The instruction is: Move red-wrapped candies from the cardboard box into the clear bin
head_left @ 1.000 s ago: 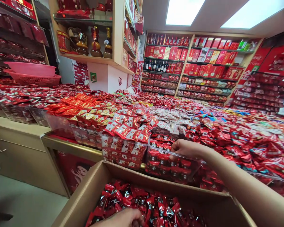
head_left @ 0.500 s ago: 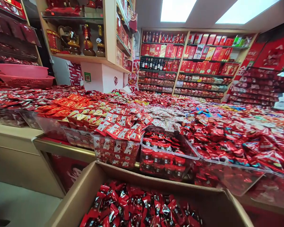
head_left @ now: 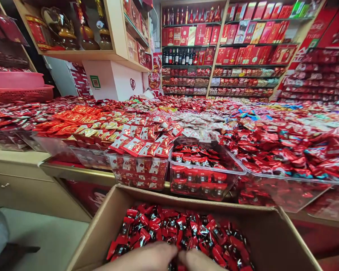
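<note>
In the head view a cardboard box stands in front of me, with a heap of red and black wrapped candies inside. My left hand reaches in from the bottom edge, low over the candies. Close beside it, my right hand comes in from the lower right. Both hands are blurred and cut off by the frame, and their fingers are hidden. Just beyond the box, a clear plastic bin holds candies in the same red and black wrappers, stacked below its rim.
Left of that bin stands a clear bin of red and white packets. Heaped red packets fill a bin on the right. Pink basins sit at the far left. Shelves with bottles and red boxes line the back wall.
Both hands have come into view over the candies in the box. The camera has tilted downward and moved slightly, so the shelves sit higher in the picture.
</note>
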### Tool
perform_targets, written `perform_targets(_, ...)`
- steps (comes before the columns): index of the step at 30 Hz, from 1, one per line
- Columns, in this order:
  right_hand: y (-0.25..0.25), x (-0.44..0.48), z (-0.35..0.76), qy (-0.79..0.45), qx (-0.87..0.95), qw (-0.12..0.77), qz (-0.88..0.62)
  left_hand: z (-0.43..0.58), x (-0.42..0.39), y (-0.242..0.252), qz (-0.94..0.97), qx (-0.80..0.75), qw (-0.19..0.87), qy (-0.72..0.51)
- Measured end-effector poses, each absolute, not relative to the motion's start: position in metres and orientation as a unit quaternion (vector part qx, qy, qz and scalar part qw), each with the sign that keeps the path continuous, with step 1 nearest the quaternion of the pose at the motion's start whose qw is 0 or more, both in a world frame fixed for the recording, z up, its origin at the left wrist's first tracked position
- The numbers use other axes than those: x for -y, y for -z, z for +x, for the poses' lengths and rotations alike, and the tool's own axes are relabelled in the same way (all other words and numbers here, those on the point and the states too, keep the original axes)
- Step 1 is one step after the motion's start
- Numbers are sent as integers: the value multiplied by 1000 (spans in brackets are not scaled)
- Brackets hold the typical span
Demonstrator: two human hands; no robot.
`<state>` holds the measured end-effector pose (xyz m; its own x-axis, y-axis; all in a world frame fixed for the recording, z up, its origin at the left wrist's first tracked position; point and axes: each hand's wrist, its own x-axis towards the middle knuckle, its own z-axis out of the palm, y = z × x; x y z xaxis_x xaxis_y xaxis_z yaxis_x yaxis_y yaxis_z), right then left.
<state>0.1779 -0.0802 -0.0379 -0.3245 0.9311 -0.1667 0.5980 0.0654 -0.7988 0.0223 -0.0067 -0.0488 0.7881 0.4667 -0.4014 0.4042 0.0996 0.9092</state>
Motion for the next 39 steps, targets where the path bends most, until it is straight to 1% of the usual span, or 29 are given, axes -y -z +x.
perform_targets(2,29,74,180,-443,647,218,-581,27,-4,30,739,-348,577,11)
perform_targets(3,22,72,182,-477,609,245,-584,29,-8,20,730,-321,601,46)
perform_targets(5,7,71,187,-577,525,313,-542,33,-12,2,657,-257,704,76)
perform_targets(7,-7,71,192,-659,443,369,-483,36,-14,-11,628,-220,745,42)
perform_targets(9,-18,72,195,-687,389,409,-457,37,-12,-18,624,-206,754,10)
perform_targets(13,-25,72,196,-676,321,461,-476,37,-8,-23,625,-221,749,-20)
perform_targets(16,-21,70,197,-654,317,464,-507,38,-7,-21,632,-227,740,-38)
perform_targets(20,-21,68,199,-602,364,462,-539,40,-6,-15,627,-242,738,-62)
perform_targets(23,-24,67,202,-560,416,471,-540,42,-5,-12,569,-256,777,-81)
perform_targets(25,-24,65,204,-532,458,460,-543,43,-4,-13,565,-258,778,-88)
perform_targets(28,-26,66,206,-470,529,440,-552,44,-2,-15,610,-261,741,-102)
perform_targets(30,-37,70,209,-391,584,425,-571,44,-2,-16,606,-252,747,-108)
perform_targets(33,-78,77,222,-190,674,409,-585,43,-4,-14,566,-246,776,-129)
perform_targets(36,-132,71,246,54,691,409,-593,42,-8,-9,558,-279,767,-151)
perform_targets(37,-148,64,256,120,684,385,-607,42,-9,-7,561,-291,760,-153)
perform_targets(38,-161,55,265,158,682,337,-630,42,-10,-5,565,-299,754,-150)
perform_targets(39,-170,45,274,164,684,278,-654,42,-10,-3,568,-304,751,-145)
